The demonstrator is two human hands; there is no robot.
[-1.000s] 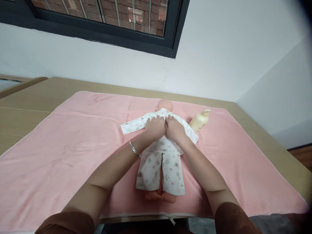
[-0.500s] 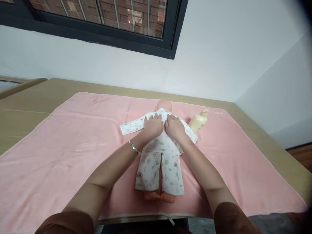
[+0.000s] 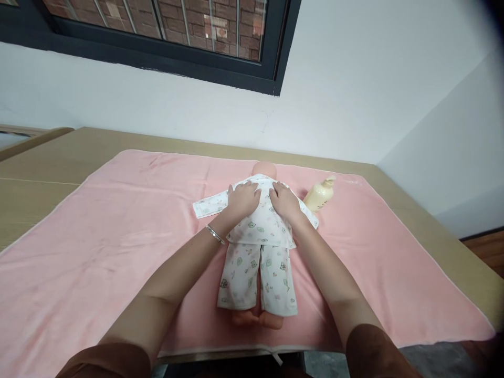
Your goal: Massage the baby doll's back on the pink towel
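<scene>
A baby doll [image 3: 265, 169] lies on a pink blanket [image 3: 149, 220], its head toward the wall and its bare feet [image 3: 258, 318] toward me. It wears a white patterned top [image 3: 262, 226] and matching trousers [image 3: 258, 278]. My left hand [image 3: 244, 199] rests flat on the left side of the upper top, fingers stretched out. On the right side lies my right hand [image 3: 284, 201], also flat with its fingers extended. A strip of the top shows between the two hands. The doll's face does not show.
A pale yellow pump bottle [image 3: 319, 194] leans on the blanket just right of the doll, close to its sleeve. The blanket covers much of a wooden table [image 3: 106, 137]. Behind it rise a white wall [image 3: 334, 94] and a dark-framed window [image 3: 271, 68].
My hands have slid apart across the doll's upper top, the left one leftward and the right one slightly rightward. The doll and the bottle stay in place.
</scene>
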